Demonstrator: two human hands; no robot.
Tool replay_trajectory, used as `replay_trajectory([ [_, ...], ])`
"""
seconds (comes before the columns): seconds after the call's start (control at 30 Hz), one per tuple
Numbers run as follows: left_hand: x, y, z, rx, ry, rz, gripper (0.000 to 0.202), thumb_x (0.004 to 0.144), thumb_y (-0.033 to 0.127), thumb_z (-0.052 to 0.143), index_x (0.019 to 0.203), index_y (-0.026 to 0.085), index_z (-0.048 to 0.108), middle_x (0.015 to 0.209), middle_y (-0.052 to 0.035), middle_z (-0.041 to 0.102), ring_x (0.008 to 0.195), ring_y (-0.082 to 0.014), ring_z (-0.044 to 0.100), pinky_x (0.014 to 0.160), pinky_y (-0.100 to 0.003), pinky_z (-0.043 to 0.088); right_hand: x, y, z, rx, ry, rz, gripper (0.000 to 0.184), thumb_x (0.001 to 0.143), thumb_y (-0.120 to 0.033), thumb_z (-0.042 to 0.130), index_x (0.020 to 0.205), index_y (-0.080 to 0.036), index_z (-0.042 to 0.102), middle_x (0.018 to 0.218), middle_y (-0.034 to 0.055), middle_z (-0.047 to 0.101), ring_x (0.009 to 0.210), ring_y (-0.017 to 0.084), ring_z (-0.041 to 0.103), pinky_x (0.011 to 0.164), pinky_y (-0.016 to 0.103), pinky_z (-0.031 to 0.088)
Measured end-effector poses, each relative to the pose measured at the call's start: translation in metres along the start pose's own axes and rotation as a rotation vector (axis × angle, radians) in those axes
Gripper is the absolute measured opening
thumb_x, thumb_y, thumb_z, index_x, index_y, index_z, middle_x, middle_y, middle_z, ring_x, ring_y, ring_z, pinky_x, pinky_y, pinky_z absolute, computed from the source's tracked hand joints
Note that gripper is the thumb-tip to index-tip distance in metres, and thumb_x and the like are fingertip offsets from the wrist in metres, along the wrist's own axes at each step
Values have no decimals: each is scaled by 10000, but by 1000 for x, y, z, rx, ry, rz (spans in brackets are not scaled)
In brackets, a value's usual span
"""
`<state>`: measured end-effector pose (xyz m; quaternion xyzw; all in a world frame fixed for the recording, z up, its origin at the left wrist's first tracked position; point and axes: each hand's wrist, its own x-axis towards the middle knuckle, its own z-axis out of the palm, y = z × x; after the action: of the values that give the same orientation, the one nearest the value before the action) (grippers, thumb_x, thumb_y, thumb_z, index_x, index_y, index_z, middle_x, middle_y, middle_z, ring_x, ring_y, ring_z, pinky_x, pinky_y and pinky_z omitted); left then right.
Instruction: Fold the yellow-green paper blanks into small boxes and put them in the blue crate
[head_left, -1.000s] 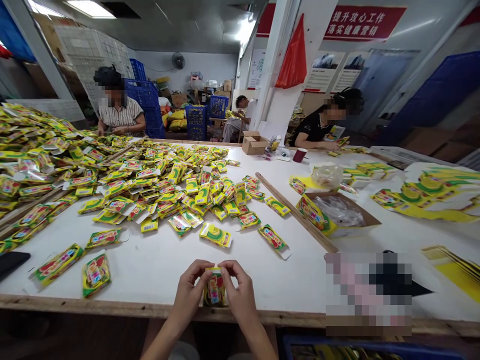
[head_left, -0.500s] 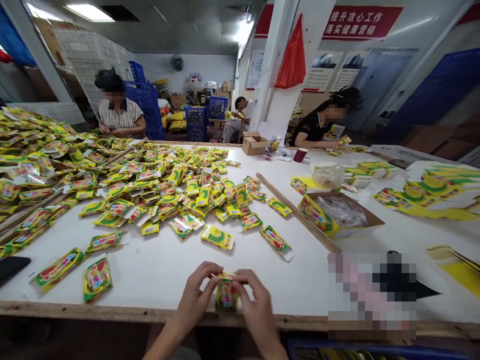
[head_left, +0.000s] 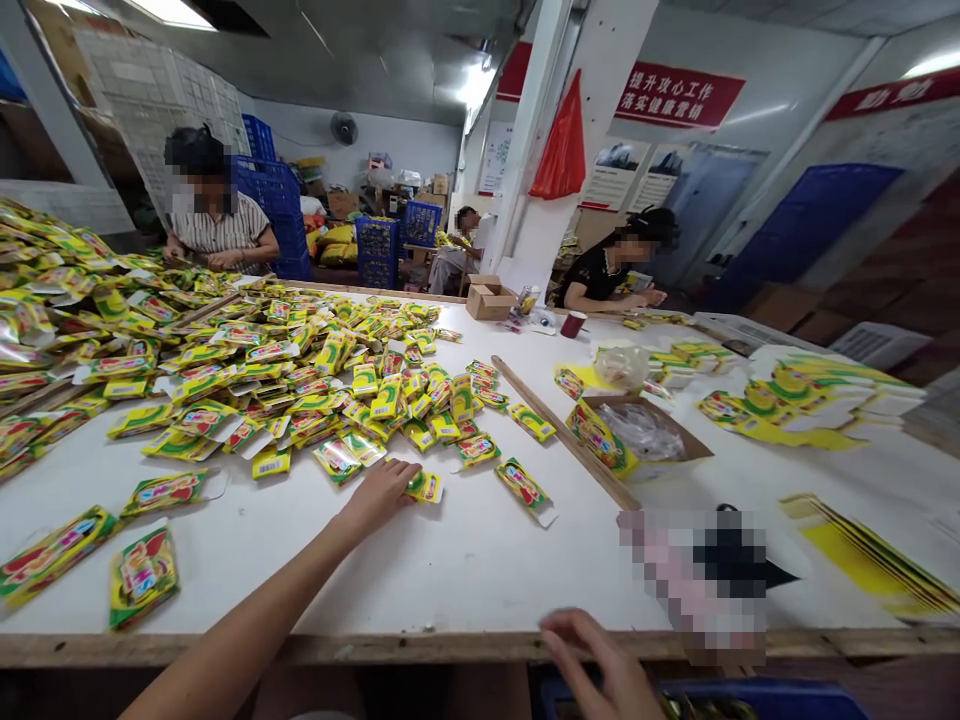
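Observation:
My left hand (head_left: pixel 382 490) reaches out over the white table, its fingers curved over the left end of a small yellow-and-green carton (head_left: pixel 430 488). The fingertips are partly hidden, but they appear to grip it. Close to the table's front edge is my right hand (head_left: pixel 600 655), slightly blurred, with thumb and fingers apart and nothing visible in them. Below it stands a blue crate (head_left: pixel 810 692) with yellow packs inside. A big heap of similar cartons (head_left: pixel 300 370) spreads beyond my left hand. Another open-ended carton (head_left: pixel 525 490) lies to its right.
A wooden strip (head_left: pixel 562 430) lies across the table beside an open box (head_left: pixel 675 445) of clear plastic bags. Flat yellow card sheets (head_left: pixel 870 550) and stacked printed cartons (head_left: pixel 802 395) are at right. A red cup (head_left: pixel 573 323) stands farther back. Co-workers sit across the table.
The carton that both hands held at the front edge is out of my hands. My left hand has moved forward to another carton; my right hand has moved right, over the crate.

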<state>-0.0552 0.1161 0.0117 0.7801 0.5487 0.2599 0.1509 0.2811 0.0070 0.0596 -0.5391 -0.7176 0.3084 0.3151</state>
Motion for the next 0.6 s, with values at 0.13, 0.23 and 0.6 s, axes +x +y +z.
replay_trajectory([
  [0.13, 0, 1, -8, -5, -2, -10, 447, 777, 203, 697, 1206, 228, 574, 1127, -124, 668, 1100, -322, 578, 968, -441, 375, 31, -39, 61, 197, -81, -55, 239, 882, -426, 561, 807, -232, 677, 790, 28, 715, 790, 220, 675, 714, 261, 522],
  [0.23, 9, 0, -13, -63, 7, -24, 636, 636, 280, 818, 1217, 240, 562, 1111, -103, 671, 1086, -329, 581, 930, -397, 403, 42, -50, 82, 263, -142, -83, 227, 892, -411, 564, 816, -227, 673, 791, 23, 708, 780, 213, 667, 712, 266, 511],
  [0.6, -55, 76, 14, -832, 148, -207, 274, 898, 393, 545, 1096, 205, 516, 905, -44, 658, 831, -195, 618, 738, -281, 476, 39, -9, 106, 474, 163, 5, 261, 866, -434, 601, 1008, -216, 624, 1025, 93, 694, 918, 227, 682, 820, 318, 554],
])
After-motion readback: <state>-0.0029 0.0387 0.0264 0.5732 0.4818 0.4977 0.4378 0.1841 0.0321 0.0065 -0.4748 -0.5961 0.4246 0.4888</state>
